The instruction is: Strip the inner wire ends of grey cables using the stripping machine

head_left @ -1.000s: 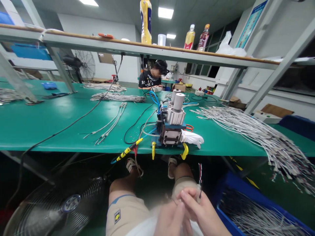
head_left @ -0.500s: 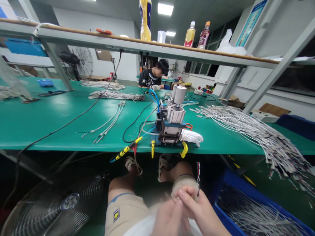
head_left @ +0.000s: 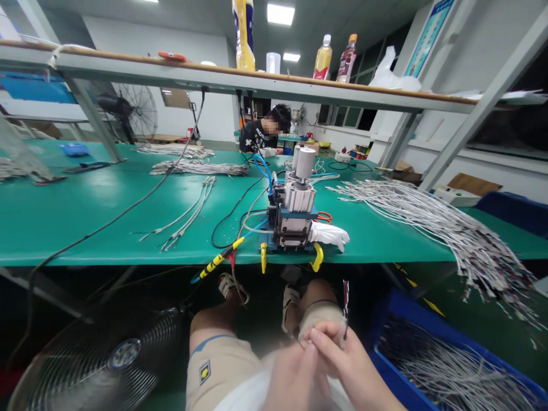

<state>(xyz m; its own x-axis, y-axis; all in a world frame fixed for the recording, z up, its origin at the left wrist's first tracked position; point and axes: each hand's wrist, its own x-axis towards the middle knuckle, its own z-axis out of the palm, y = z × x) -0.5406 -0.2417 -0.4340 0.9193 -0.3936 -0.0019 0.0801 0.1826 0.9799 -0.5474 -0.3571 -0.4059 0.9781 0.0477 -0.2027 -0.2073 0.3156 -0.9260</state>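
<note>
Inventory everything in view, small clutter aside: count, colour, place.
Table: one, green, mid-view
Shelf: one, grey, overhead
Bottles: three, yellow or dark red, on shelf
Cup, bag: one each, white, on shelf
Machine: one, silver, table's near edge
Cable pile: one, white, right side
Bundles: three, whitish, left rear
Loose cables: few, grey, left of machine
Bin: one, blue, floor right
Fans: two, dark, lower left, rear left
Person: one, black shirt, rear
Wires: one set, red, white, black, right hand
Legs: two, beige shorts, bottom
Left hand: one, blurred, bottom centre
Right hand: one, bare, beside it
</note>
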